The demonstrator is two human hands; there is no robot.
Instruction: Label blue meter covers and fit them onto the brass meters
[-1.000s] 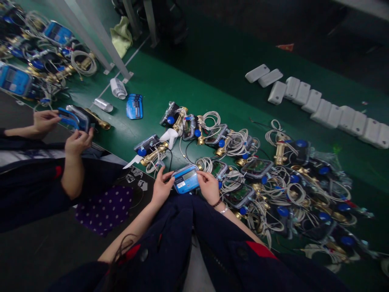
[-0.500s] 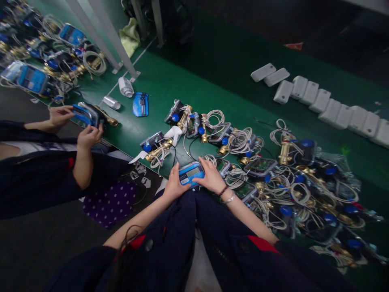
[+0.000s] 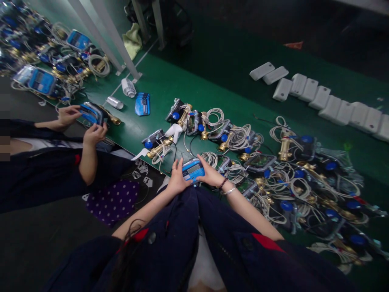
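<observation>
Between my two hands, at the front edge of the green bench, is a blue-faced meter (image 3: 192, 170) with a grey display window. My left hand (image 3: 178, 178) grips its left side, fingers at the far edge and thumb near the front. On the opposite side my right hand (image 3: 210, 173) closes round the case, its thumb on the blue face. Just beyond lies a meter with a brass fitting (image 3: 161, 149) and a white paper strip (image 3: 141, 155). Coiled grey cable (image 3: 209, 159) sits close to my right fingers. The meter's underside is hidden.
Many brass meters with cables (image 3: 291, 182) crowd the right. White boxes (image 3: 319, 97) form a row at the back right. A stack of blue face plates (image 3: 142, 104) lies near paper rolls (image 3: 128, 88). A co-worker's hands (image 3: 95, 134) hold another meter at left, by metal posts (image 3: 114, 36).
The view has shifted slightly, so the bench things at left appear farther right. My hands keep hold of the meter; my right thumb lies nearer its right edge.
</observation>
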